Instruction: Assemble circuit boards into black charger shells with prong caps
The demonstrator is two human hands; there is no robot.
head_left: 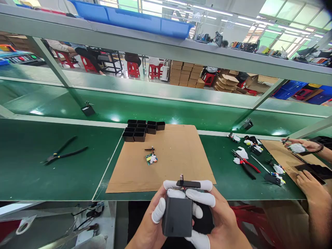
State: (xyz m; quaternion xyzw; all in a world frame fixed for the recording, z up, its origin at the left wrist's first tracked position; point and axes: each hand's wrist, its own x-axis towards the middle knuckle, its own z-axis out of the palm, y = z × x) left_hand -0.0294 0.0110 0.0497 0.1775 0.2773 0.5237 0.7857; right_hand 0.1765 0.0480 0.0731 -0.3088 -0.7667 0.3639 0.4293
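A black plastic box-shaped housing (177,218) is held between my two hands at the table's front edge. My left hand (155,218) is closed around its left side and top, with white covers on the fingertips. From the right, my right hand (220,218) grips the housing, its white-covered fingers over the top and underneath. A flat black plastic piece with a small metal prong (188,184) sits at the far end of the housing, between my fingers. What lies inside the housing is hidden. Beyond my hands, a small circuit board (151,158) with a black piece wired to it lies on the cardboard sheet (176,173).
Several open black housings (139,136) stand grouped at the cardboard's back left. Black-handled pliers (64,151) lie left on the green table (26,155). Right are red-and-black pliers (245,163), several boards (278,169) and a co-worker's hands (310,181). A shelf beam (155,43) crosses above.
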